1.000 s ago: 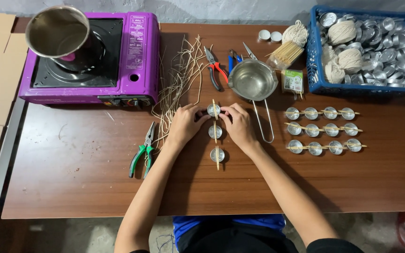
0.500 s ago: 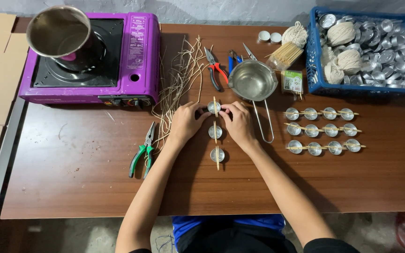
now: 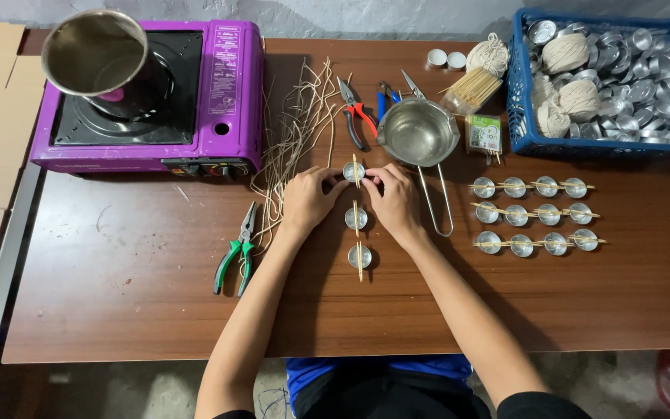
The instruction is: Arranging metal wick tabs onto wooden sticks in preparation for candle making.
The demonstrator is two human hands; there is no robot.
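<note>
Even, soft overhead light — sharp focus, faint shadows under arms, slight wide-angle bowing at edges.

Purple stove (image 3: 222, 85), blue basket (image 3: 523, 116) — red-handled (image 3: 360, 120) and green-handled pliers (image 3: 234, 260).

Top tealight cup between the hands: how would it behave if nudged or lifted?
The top cup looks like thin foil, so probably very light and easy to dent. It sits flat and low, so it would likely slide rather than tip. The sticks lying across its rim seem loose and may fall off. Both the left hand and right hand touch it.
</note>
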